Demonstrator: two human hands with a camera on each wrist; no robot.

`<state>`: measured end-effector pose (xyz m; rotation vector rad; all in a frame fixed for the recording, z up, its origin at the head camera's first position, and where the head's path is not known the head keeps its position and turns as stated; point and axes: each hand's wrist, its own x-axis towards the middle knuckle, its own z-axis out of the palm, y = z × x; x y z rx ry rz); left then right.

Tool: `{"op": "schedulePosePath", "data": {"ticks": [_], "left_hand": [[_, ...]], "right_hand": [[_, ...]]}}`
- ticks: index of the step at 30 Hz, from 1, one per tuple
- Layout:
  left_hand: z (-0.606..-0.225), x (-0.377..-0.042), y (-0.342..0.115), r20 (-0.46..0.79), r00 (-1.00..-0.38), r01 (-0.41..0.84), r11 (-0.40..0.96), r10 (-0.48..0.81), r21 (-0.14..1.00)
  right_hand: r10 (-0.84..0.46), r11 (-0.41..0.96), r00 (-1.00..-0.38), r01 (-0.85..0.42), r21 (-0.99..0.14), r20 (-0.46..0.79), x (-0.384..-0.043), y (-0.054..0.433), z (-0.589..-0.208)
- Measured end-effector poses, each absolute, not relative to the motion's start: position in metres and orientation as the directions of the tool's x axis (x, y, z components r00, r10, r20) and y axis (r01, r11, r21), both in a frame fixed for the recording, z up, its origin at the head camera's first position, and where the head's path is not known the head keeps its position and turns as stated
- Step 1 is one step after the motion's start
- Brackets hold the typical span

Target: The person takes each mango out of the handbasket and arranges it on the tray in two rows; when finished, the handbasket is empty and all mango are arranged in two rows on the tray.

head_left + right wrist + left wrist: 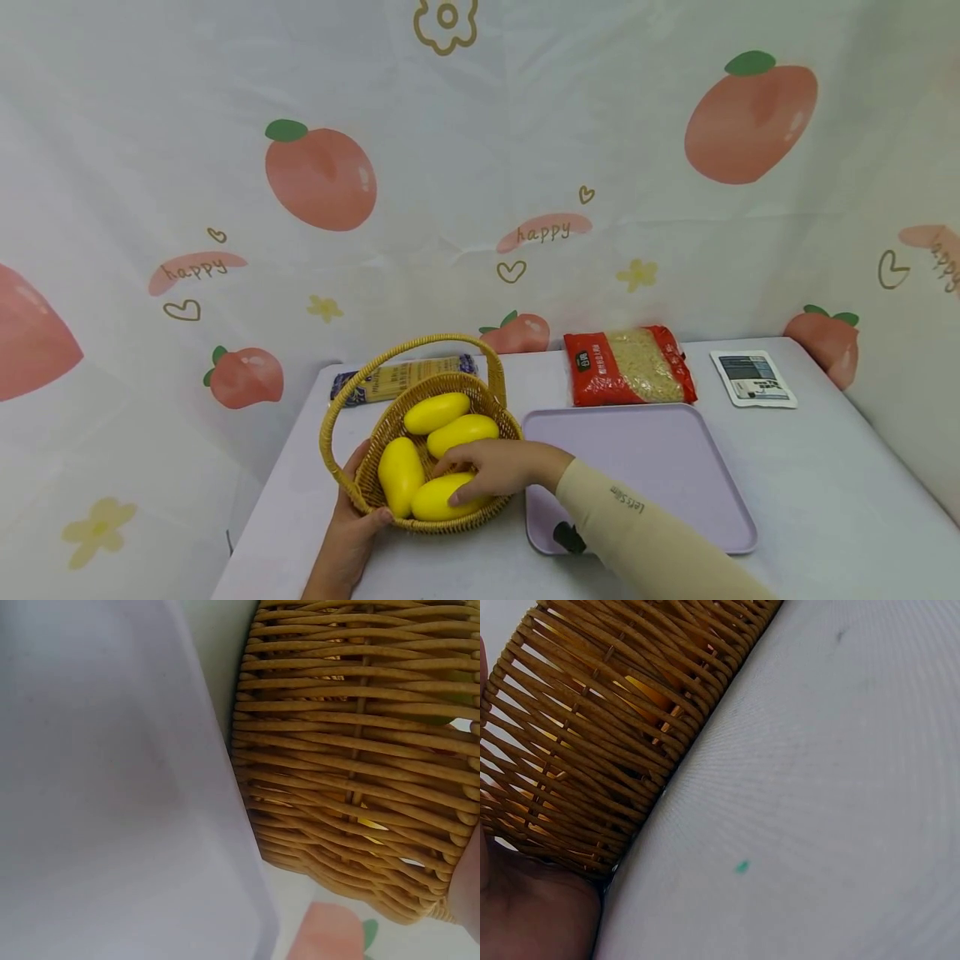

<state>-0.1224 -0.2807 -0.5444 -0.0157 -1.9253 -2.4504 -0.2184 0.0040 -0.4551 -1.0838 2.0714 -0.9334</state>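
Observation:
A wicker basket (450, 526) with a tall hooped handle stands left of centre in the head view, holding several yellow mangoes (437, 413). My left hand (351, 533) grips its left side, thumb over the front rim. Inside the basket, my right hand (498, 467) has its thumb and curled fingers on the front mango (431, 498), which lies on its side among the others. The wrist views show only the basket's woven wall (622, 712) from outside, with bits of yellow between the canes; the right fingertips are hidden there.
A lilac tray (637, 467) lies right of the basket, under the right forearm. Behind stand a red bag of pale flakes or grains (637, 367) and a long blue-and-yellow packet (408, 379). A flat white packet (752, 379) lies at the back right, near the patterned curtain.

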Motion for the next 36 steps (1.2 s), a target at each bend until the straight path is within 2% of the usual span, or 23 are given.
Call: {"op": "schedulePosePath", "data": {"ticks": [7, 18, 36], "left_hand": [[-0.545, -0.122, -0.281, 0.03, -1.0, 0.031, -0.235, -0.009, 0.971], [-0.542, -0.121, -0.281, 0.007, -1.0, 0.008, -0.218, -0.004, 0.976], [-0.538, -0.119, -0.28, -0.023, -1.0, -0.019, -0.203, -0.018, 0.979]], "right_hand": [[-0.876, 0.376, -0.444, -0.381, -0.845, -0.189, -0.22, 0.009, -0.452], [-0.874, 0.418, -0.41, -0.365, -0.832, -0.259, -0.221, 0.009, -0.443], [-0.875, 0.464, -0.386, -0.501, -0.731, -0.291, -0.222, 0.003, -0.42]]}}
